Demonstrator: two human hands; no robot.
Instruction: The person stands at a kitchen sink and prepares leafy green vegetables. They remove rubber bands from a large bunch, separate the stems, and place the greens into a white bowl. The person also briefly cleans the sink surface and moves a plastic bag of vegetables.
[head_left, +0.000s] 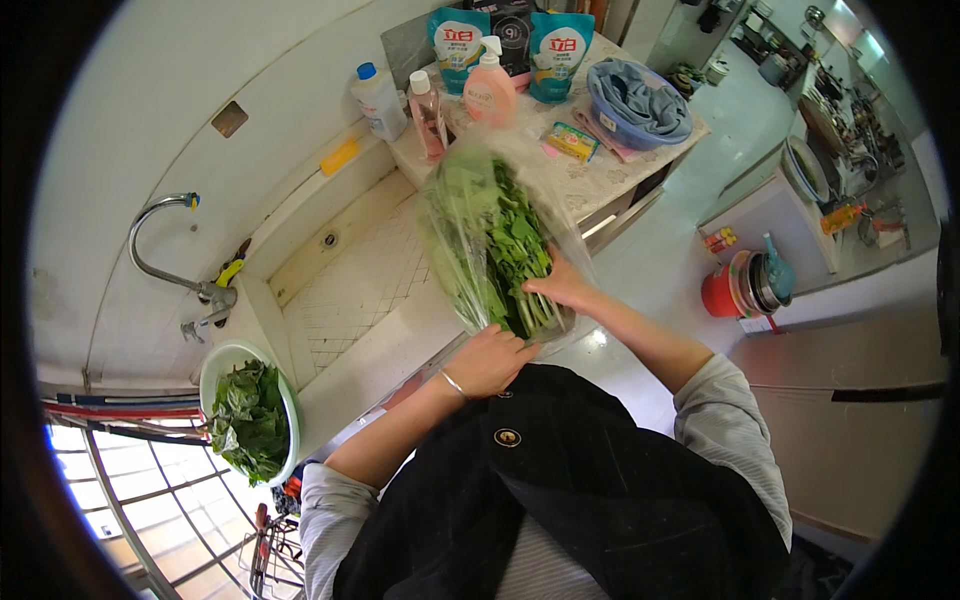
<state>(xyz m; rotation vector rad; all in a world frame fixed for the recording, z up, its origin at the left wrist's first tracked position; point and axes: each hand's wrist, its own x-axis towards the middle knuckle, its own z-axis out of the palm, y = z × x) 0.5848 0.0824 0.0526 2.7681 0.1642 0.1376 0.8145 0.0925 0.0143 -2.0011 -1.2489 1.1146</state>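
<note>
A clear plastic bag (457, 247) filled with leafy green vegetables (517, 240) is held up over the front edge of a sink. My left hand (495, 360), with a silver bangle at the wrist, grips the bag's lower rim. Inside the bag's mouth, my right hand (559, 281) has its thumb and fingers around the greens near their stems. At the left, a pale green basin (294, 420) holds more leafy greens (251, 420), apart from both hands.
The sink (360, 277) has a curved chrome faucet (157, 270) at its left. Behind the bag, a cloth-covered counter (600, 180) bears a pink pump bottle (489, 90), detergent pouches (561, 60), other bottles and a blue basin (637, 135) of cloth. A red bucket (720, 292) stands at right.
</note>
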